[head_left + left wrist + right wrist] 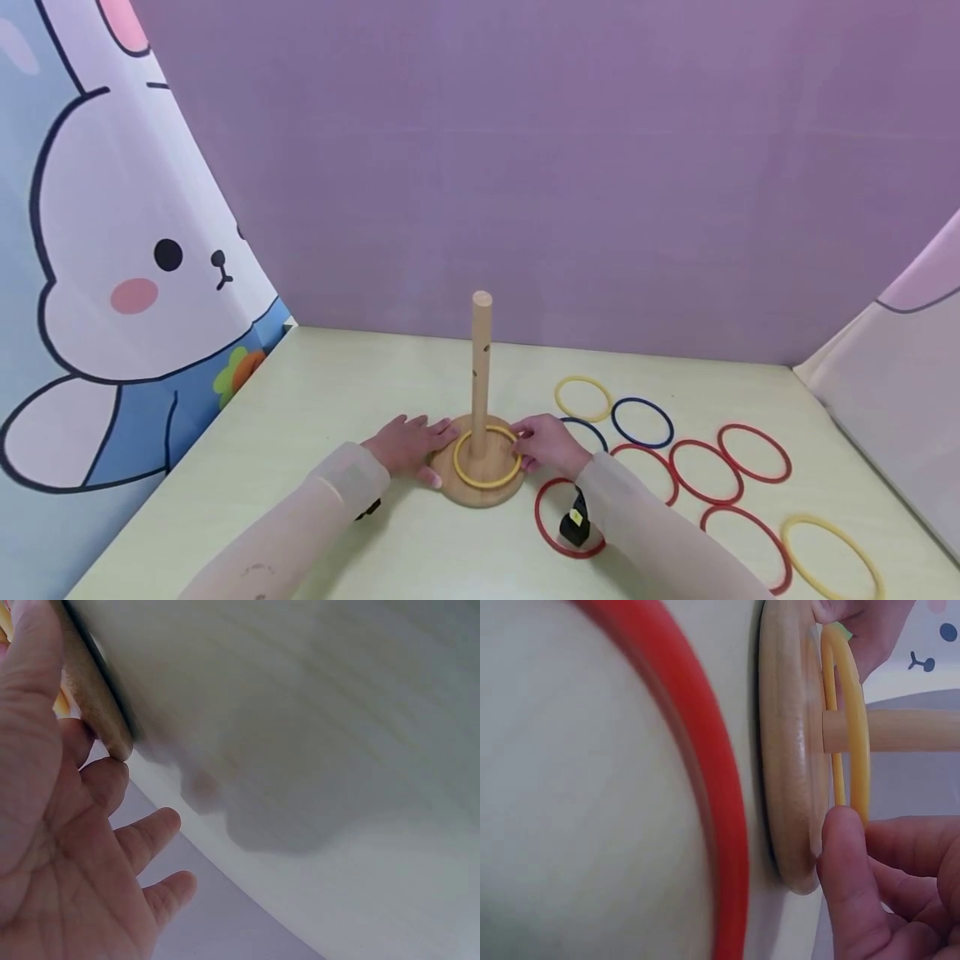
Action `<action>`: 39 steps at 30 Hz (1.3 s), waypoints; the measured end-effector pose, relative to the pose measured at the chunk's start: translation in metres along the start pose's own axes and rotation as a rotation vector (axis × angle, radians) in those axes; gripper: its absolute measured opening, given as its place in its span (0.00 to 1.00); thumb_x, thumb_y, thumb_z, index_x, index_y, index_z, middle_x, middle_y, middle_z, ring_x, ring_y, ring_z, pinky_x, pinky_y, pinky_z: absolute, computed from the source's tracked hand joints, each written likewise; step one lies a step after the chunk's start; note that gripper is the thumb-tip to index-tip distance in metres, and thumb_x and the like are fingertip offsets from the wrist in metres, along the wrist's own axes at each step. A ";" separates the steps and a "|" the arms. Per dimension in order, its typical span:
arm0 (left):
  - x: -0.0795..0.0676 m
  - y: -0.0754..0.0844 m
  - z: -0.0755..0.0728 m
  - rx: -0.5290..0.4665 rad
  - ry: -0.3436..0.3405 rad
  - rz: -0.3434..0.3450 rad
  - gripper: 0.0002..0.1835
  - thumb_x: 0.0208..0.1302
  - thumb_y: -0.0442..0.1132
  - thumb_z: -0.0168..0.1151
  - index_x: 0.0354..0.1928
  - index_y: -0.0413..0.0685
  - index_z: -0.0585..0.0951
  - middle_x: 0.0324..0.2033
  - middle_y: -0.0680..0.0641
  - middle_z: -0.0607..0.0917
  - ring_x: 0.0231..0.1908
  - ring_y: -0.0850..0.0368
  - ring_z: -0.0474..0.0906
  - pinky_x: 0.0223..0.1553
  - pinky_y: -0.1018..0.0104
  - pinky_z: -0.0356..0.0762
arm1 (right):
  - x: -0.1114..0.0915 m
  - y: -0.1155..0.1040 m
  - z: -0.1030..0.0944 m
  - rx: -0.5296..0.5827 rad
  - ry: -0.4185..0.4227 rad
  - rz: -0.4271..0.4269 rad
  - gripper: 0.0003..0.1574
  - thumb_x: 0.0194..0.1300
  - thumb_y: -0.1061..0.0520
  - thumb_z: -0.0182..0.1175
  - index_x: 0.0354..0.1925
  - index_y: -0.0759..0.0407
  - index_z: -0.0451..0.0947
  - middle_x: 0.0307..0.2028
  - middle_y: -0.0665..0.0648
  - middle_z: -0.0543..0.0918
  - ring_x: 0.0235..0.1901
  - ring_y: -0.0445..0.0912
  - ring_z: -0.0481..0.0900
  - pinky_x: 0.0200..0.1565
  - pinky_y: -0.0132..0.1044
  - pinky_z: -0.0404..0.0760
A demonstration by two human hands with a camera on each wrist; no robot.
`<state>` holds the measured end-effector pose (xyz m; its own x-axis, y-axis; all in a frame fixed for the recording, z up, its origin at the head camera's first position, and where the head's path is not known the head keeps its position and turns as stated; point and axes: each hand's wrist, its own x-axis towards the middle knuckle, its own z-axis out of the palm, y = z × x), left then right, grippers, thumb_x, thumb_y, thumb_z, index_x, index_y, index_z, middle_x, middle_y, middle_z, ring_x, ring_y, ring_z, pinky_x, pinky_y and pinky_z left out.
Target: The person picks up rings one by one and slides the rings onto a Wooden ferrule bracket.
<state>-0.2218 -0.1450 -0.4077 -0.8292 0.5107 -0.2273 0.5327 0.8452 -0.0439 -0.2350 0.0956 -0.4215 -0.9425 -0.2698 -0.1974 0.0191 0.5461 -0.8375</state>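
A round wooden base [480, 493] with an upright wooden peg [482, 375] stands on the table. Around the peg's foot is a yellow ring [487, 485], close to the base. My right hand [553, 442] pinches this ring at its right side between thumb and fingertips, as the right wrist view shows. In that view the ring [860, 750] stands slightly off the base at its near side. My left hand [408, 448] rests against the left edge of the base, its fingers spread and fairly straight. In the left wrist view, fingertips touch the base rim [105, 712].
Several rings lie flat on the table to the right: red [705, 471], blue [642, 422] and yellow [582, 397]. One red ring [542, 525] lies beneath my right wrist. A purple backdrop [525, 167] rises behind the table, with a rabbit-patterned cloth [112, 208] at left.
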 end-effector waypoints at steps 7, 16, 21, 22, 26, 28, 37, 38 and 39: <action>0.002 0.001 0.000 -0.001 0.002 0.000 0.45 0.52 0.60 0.68 0.71 0.52 0.65 0.68 0.49 0.67 0.64 0.42 0.66 0.62 0.45 0.62 | 0.001 -0.003 -0.002 -0.077 0.001 -0.002 0.18 0.62 0.68 0.60 0.52 0.71 0.77 0.28 0.57 0.80 0.22 0.44 0.79 0.26 0.34 0.82; 0.002 0.001 0.001 0.015 0.000 -0.004 0.45 0.53 0.61 0.66 0.71 0.53 0.64 0.69 0.51 0.66 0.64 0.44 0.65 0.63 0.46 0.62 | 0.002 -0.005 -0.001 -0.107 0.019 -0.002 0.17 0.59 0.69 0.62 0.48 0.70 0.79 0.27 0.56 0.80 0.20 0.43 0.77 0.25 0.33 0.81; 0.001 0.001 0.001 0.013 -0.004 -0.010 0.44 0.54 0.61 0.66 0.71 0.53 0.64 0.69 0.51 0.66 0.64 0.44 0.65 0.63 0.46 0.62 | 0.003 -0.005 0.000 -0.120 0.026 -0.010 0.16 0.58 0.69 0.63 0.46 0.69 0.79 0.25 0.56 0.79 0.19 0.43 0.76 0.23 0.33 0.80; 0.000 0.002 0.001 0.013 -0.006 -0.013 0.44 0.54 0.60 0.66 0.71 0.54 0.64 0.69 0.51 0.66 0.64 0.44 0.65 0.63 0.46 0.62 | 0.003 -0.005 0.000 -0.123 0.025 -0.009 0.15 0.58 0.69 0.63 0.46 0.68 0.80 0.25 0.56 0.79 0.19 0.43 0.76 0.23 0.32 0.80; 0.000 0.002 0.000 0.017 -0.005 -0.016 0.44 0.54 0.60 0.66 0.71 0.54 0.64 0.69 0.51 0.66 0.64 0.44 0.65 0.63 0.46 0.62 | 0.003 -0.006 0.000 -0.152 0.011 -0.009 0.14 0.58 0.68 0.63 0.45 0.67 0.80 0.25 0.55 0.79 0.19 0.43 0.75 0.23 0.32 0.78; 0.000 0.002 0.000 0.020 -0.004 -0.012 0.44 0.55 0.60 0.66 0.71 0.53 0.63 0.69 0.51 0.66 0.64 0.44 0.65 0.63 0.46 0.62 | 0.002 -0.008 -0.002 -0.181 0.001 -0.020 0.14 0.58 0.67 0.64 0.45 0.66 0.80 0.25 0.54 0.79 0.20 0.43 0.75 0.24 0.32 0.77; 0.000 0.001 0.001 -0.001 -0.033 -0.030 0.45 0.54 0.62 0.64 0.72 0.55 0.62 0.70 0.52 0.64 0.65 0.43 0.63 0.64 0.46 0.60 | -0.007 -0.008 -0.025 -0.399 -0.091 -0.139 0.13 0.56 0.64 0.67 0.42 0.59 0.83 0.27 0.51 0.80 0.22 0.42 0.74 0.29 0.34 0.75; 0.000 0.000 0.001 0.001 -0.032 -0.030 0.45 0.54 0.62 0.64 0.72 0.55 0.62 0.70 0.52 0.64 0.65 0.43 0.63 0.64 0.46 0.60 | -0.009 -0.007 -0.027 -0.426 -0.106 -0.150 0.13 0.56 0.64 0.67 0.43 0.59 0.84 0.27 0.50 0.80 0.22 0.42 0.74 0.29 0.34 0.75; 0.000 0.000 0.001 0.002 -0.031 -0.029 0.45 0.53 0.62 0.64 0.72 0.55 0.62 0.70 0.52 0.65 0.65 0.43 0.64 0.64 0.46 0.60 | -0.010 -0.007 -0.030 -0.451 -0.123 -0.154 0.14 0.56 0.64 0.67 0.43 0.58 0.84 0.27 0.50 0.79 0.23 0.42 0.74 0.30 0.35 0.75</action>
<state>-0.2219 -0.1447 -0.4088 -0.8386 0.4808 -0.2562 0.5089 0.8592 -0.0533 -0.2361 0.1183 -0.3986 -0.8760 -0.4514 -0.1699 -0.2896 0.7740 -0.5630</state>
